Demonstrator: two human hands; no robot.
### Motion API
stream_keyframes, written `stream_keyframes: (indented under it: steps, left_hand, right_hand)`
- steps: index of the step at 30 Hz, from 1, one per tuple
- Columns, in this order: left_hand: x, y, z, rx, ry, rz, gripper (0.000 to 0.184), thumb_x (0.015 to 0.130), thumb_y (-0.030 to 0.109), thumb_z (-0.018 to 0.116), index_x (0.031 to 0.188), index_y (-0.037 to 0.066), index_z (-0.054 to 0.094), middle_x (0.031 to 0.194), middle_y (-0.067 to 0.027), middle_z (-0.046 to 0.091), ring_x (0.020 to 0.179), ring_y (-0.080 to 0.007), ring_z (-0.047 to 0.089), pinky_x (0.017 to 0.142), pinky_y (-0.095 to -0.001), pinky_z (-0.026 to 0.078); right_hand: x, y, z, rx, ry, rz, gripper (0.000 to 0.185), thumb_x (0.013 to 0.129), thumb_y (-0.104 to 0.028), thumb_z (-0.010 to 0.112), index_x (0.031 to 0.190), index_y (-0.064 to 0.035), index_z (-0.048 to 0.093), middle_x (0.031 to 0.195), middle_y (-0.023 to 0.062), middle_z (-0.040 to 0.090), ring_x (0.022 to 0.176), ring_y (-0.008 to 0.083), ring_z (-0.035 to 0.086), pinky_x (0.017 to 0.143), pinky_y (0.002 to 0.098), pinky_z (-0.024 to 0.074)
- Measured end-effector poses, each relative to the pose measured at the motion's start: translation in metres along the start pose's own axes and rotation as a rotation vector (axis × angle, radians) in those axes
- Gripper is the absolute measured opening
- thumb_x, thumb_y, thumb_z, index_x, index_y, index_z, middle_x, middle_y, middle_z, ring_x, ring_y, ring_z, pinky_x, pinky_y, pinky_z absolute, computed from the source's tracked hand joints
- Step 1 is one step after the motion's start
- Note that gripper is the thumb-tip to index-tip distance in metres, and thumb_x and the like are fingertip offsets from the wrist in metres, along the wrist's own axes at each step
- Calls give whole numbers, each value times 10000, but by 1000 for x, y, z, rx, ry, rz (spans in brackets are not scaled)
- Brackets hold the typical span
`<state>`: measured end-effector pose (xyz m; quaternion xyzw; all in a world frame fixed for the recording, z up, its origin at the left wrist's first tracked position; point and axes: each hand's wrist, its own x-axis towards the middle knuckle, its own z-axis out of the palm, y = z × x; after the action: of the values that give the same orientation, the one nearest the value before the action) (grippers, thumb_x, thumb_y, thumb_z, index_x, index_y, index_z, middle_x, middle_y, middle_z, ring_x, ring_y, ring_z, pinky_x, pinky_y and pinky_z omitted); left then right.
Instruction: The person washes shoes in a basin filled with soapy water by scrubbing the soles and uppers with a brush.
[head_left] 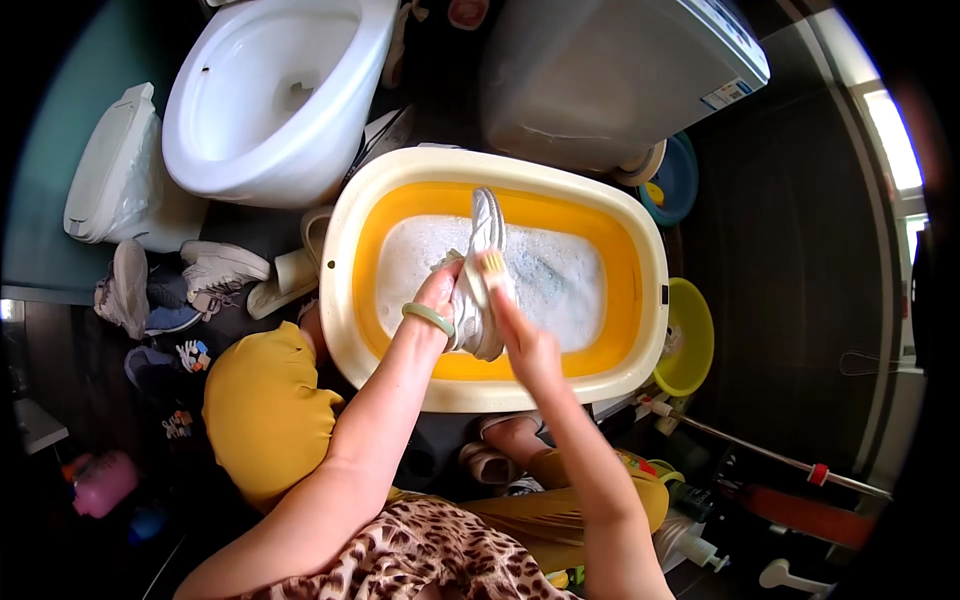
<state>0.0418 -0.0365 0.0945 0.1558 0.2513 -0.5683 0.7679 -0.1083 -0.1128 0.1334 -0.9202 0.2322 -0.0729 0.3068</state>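
Over the yellow-lined tub (345, 200), a white shoe (487, 215) is tilted up on its side above foamy, soapy water (565, 290). My left hand (438, 288), with a pale green bangle at the wrist, is closed around the shoe at its opening. A small brush (491, 263) with pale bristles lies against the side of the shoe. My right hand (530, 345) is closed on the brush and slightly blurred. Its handle is mostly hidden by my fingers.
A toilet (270, 100) and a lidded white bin (112, 170) stand at the left, with several shoes (222, 270) on the floor nearby. Beyond the tub is a grey appliance (590, 90). A green basin (688, 340) and a blue basin (680, 185) sit at the right.
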Motion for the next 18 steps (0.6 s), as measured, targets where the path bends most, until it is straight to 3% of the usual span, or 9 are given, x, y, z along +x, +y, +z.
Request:
stream_keyframes:
  steps: [1, 4, 5, 6, 8, 11, 13, 15, 18]
  left_hand:
    - [-5, -1, 4, 99, 124, 48, 244, 928, 176, 395, 1017, 3, 542, 870, -140, 619, 765, -241, 638, 697, -385, 551]
    - [6, -8, -14, 76, 70, 17, 216, 916, 163, 430, 1000, 3, 549, 893, -136, 624, 769, -222, 638, 705, -365, 549]
    - [10, -10, -14, 64, 23, -2, 213, 914, 162, 440, 997, 1, 552, 895, -132, 628, 772, -217, 639, 706, -356, 546]
    - [11, -14, -12, 47, -22, -21, 209, 912, 161, 450, 994, 0, 556, 898, -128, 632, 774, -212, 639, 707, -348, 544]
    - [19, -16, -20, 112, 59, 75, 211, 913, 159, 454, 1001, 1, 562, 901, -127, 638, 777, -211, 641, 717, -338, 544]
    - [26, -7, -24, 99, -61, 63, 218, 920, 151, 433, 1013, 0, 561, 903, -133, 638, 783, -211, 642, 710, -331, 548]
    - [34, -3, -34, 81, -56, 79, 222, 920, 155, 433, 1017, 0, 559, 908, -132, 635, 784, -212, 641, 709, -333, 548]
    - [8, -4, -9, 74, -20, 58, 187, 890, 148, 487, 1003, 20, 562, 897, -128, 621, 766, -214, 626, 694, -332, 544]
    - [0, -7, -7, 146, 120, 34, 189, 893, 143, 483, 1019, 25, 559, 902, -132, 622, 759, -223, 629, 678, -337, 550]
  right_hand:
    - [-21, -5, -3, 61, 6, 1, 379, 863, -141, 564, 1237, -192, 530, 908, 200, 626, 788, 323, 645, 666, 359, 513]
    - [-28, -5, -10, -36, 9, -28, 368, 868, -161, 561, 1231, -211, 536, 869, 206, 625, 747, 334, 644, 640, 365, 512]
    - [-13, 0, -12, -110, -48, 52, 356, 880, -176, 542, 1232, -229, 535, 823, 220, 616, 706, 352, 635, 604, 378, 503]
    - [8, 7, -11, -32, 41, 2, 355, 888, -194, 527, 1239, -249, 524, 795, 231, 604, 692, 369, 621, 584, 399, 489]
    - [52, 1, -20, -150, 25, 98, 353, 892, -205, 515, 1237, -284, 515, 756, 242, 585, 689, 391, 602, 562, 419, 469]
    - [79, -5, -16, -156, 127, 25, 351, 895, -205, 510, 1235, -292, 514, 742, 241, 587, 684, 393, 600, 562, 414, 469]
    - [60, -5, -11, -34, 94, 8, 360, 892, -204, 520, 1244, -279, 508, 753, 235, 596, 677, 381, 613, 579, 408, 479]
    - [15, 8, 2, 127, 39, -65, 369, 870, -134, 557, 1237, -152, 523, 896, 243, 604, 847, 339, 635, 699, 340, 497]
    - [-29, -1, -3, 102, -37, 41, 347, 864, -134, 572, 1210, -130, 550, 925, 232, 612, 878, 320, 636, 714, 320, 497]
